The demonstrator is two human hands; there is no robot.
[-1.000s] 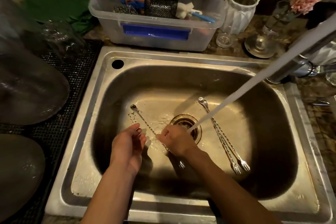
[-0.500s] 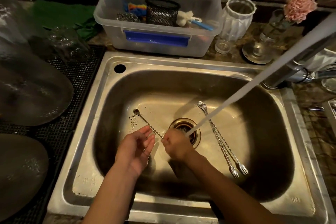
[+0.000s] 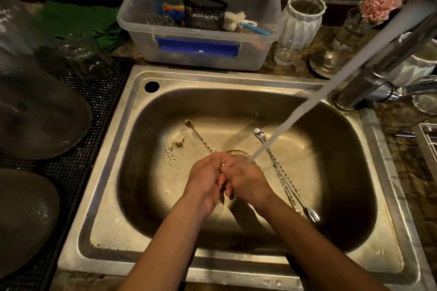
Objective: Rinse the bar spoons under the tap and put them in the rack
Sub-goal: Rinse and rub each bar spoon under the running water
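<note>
Both hands meet over the drain of the brushed stainless sink (image 3: pixel 106 196). Left hand (image 3: pixel 205 179) and right hand (image 3: pixel 246 178) are closed together around the twisted shaft of one bar spoon (image 3: pixel 197 134); its small oval bowl points up-left, clear of the fingers. A smooth white water stream (image 3: pixel 307 101) from the chrome tap (image 3: pixel 369 87) lands on the right hand's knuckles. Two more bar spoons (image 3: pixel 281 172), thin, spiralled, fork-tipped, lie side by side on the basin floor just right of the hands. Gritty specks (image 3: pixel 176 147) lie left of the drain. A clear plastic tub (image 3: pixel 255 49) sits on the counter behind.
</note>
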